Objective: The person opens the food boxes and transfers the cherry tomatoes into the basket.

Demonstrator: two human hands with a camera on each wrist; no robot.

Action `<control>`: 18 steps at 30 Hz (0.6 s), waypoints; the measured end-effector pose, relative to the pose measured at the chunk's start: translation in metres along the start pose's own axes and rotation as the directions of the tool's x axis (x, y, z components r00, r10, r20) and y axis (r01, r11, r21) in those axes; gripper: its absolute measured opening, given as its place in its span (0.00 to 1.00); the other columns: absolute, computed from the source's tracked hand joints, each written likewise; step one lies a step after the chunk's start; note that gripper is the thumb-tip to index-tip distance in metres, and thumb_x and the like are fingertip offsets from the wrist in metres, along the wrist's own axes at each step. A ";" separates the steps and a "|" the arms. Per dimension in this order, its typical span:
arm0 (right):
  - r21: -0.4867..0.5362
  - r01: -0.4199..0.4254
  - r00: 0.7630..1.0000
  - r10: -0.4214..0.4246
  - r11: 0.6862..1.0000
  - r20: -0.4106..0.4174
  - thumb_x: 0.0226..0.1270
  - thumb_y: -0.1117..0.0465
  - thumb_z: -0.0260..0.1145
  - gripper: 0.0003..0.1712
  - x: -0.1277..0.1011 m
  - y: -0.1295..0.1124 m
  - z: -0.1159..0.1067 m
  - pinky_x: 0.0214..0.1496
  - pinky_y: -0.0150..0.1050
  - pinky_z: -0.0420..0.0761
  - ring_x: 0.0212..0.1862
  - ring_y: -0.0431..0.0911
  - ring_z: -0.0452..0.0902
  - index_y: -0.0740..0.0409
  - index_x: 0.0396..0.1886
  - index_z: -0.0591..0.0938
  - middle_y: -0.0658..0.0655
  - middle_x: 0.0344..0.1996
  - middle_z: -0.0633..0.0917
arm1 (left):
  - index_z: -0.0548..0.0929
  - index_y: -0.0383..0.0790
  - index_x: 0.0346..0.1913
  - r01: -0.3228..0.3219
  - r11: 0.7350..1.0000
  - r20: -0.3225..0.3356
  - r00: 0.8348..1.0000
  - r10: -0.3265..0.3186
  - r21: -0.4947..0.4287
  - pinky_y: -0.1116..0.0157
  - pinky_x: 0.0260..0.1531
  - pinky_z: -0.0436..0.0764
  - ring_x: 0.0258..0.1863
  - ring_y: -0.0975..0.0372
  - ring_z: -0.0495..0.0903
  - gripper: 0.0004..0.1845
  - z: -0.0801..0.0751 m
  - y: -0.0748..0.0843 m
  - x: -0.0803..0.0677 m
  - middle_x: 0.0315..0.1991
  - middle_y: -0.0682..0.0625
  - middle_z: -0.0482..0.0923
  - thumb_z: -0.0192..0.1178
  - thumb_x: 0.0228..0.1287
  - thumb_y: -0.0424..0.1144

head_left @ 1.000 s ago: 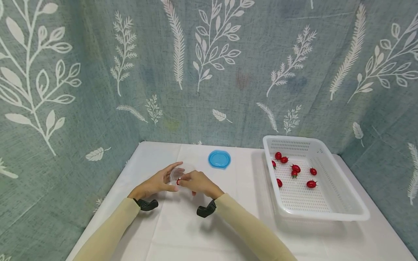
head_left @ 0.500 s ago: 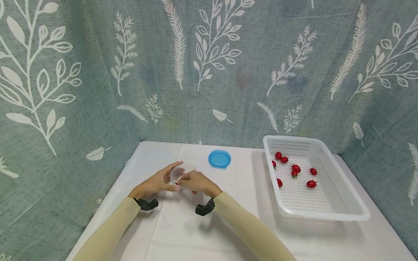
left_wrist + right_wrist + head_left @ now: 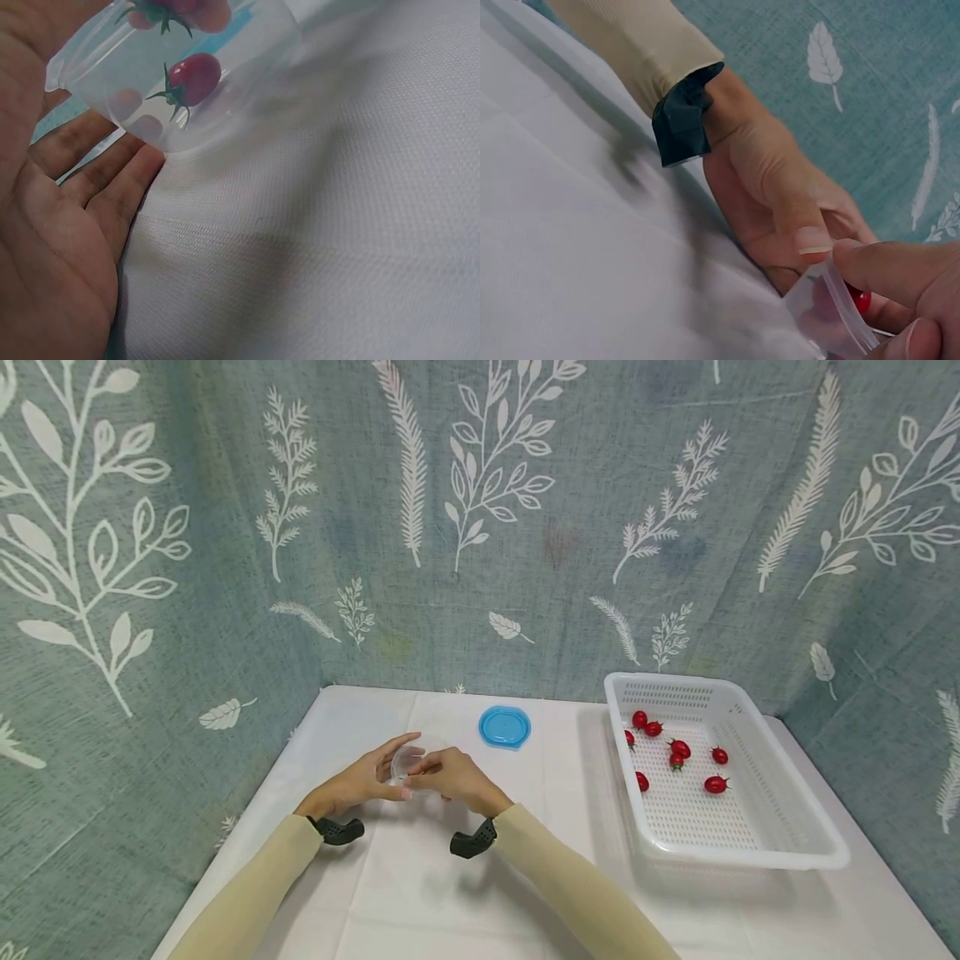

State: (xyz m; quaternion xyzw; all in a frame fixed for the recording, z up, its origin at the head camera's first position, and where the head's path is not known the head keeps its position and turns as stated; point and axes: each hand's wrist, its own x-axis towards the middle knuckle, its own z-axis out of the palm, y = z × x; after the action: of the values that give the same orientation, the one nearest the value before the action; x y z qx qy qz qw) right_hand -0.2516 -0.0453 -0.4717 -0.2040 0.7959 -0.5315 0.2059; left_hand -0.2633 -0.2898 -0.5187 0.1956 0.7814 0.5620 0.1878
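My left hand [image 3: 358,783] holds a small clear plastic container [image 3: 406,760] on the left half of the table, its thumb and fingers around the side. In the left wrist view one cherry tomato [image 3: 197,78] with a green stem lies low inside the container. Above it, at the top edge of that view, a second cherry tomato [image 3: 178,7] touches fingertips of my right hand [image 3: 459,778]. The right wrist view shows red tomato skin [image 3: 862,301] between those fingers, just inside the container rim. Most of that tomato is hidden.
Behind the hands lies a blue lid [image 3: 505,727]. A white perforated basket [image 3: 780,857] stands on the right with several cherry tomatoes [image 3: 716,784] in it. White cloth covers the table [image 3: 420,902], and a patterned curtain [image 3: 555,593] hangs behind and at both sides.
The cherry tomato at my right fingertips, red in the head view a second ago, has gone down into the container and out of sight there. My left hand stays in place.
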 end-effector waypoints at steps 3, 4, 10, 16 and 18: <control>0.017 -0.001 1.000 0.001 1.000 -0.008 0.65 0.52 0.77 0.12 -0.002 -0.001 -0.003 0.25 0.37 0.72 0.40 0.54 0.81 0.51 0.43 0.88 0.46 0.38 0.88 | 0.53 0.70 0.81 0.005 1.000 -0.002 1.000 -0.005 0.012 0.43 0.77 0.52 0.82 0.53 0.40 0.53 0.000 0.000 0.000 0.83 0.57 0.43 0.75 0.63 0.37; 0.022 -0.004 1.000 0.004 1.000 -0.008 0.64 0.52 0.77 0.12 -0.003 -0.001 -0.004 0.24 0.37 0.71 0.38 0.53 0.80 0.52 0.43 0.88 0.46 0.37 0.88 | 0.53 0.70 0.82 0.005 1.000 -0.002 1.000 -0.005 0.016 0.43 0.77 0.52 0.82 0.54 0.39 0.54 0.000 0.001 0.000 0.83 0.57 0.43 0.75 0.62 0.37; -0.067 0.040 0.999 -0.042 0.997 -0.018 0.62 0.53 0.79 0.09 -0.003 0.000 -0.011 0.25 0.35 0.73 0.29 0.40 0.75 0.49 0.38 0.90 0.45 0.33 0.89 | 0.50 0.62 0.84 -0.004 1.000 0.005 1.000 0.004 0.012 0.45 0.77 0.54 0.82 0.54 0.43 0.55 0.000 0.003 0.000 0.82 0.50 0.51 0.75 0.63 0.37; -0.196 0.081 0.996 -0.088 0.977 -0.025 0.62 0.54 0.80 0.10 -0.003 -0.002 -0.016 0.39 0.33 0.81 0.37 0.36 0.83 0.51 0.40 0.92 0.42 0.34 0.89 | 0.50 0.61 0.84 -0.003 1.000 0.011 1.000 0.003 -0.002 0.46 0.77 0.55 0.82 0.54 0.44 0.54 0.001 0.004 0.000 0.82 0.49 0.50 0.74 0.64 0.36; -0.214 0.080 0.996 -0.087 0.974 -0.027 0.61 0.54 0.80 0.10 -0.003 -0.002 -0.018 0.39 0.33 0.81 0.37 0.37 0.83 0.51 0.40 0.92 0.43 0.34 0.89 | 0.49 0.60 0.84 -0.001 1.000 0.012 1.000 0.001 -0.006 0.47 0.77 0.55 0.82 0.54 0.44 0.54 0.001 0.004 0.000 0.81 0.50 0.52 0.74 0.64 0.36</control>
State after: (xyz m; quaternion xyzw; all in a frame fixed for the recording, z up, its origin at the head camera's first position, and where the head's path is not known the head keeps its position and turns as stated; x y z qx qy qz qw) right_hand -0.2588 -0.0307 -0.4627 -0.2485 0.8424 -0.4552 0.1460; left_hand -0.2621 -0.2882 -0.5153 0.1989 0.7784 0.5633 0.1929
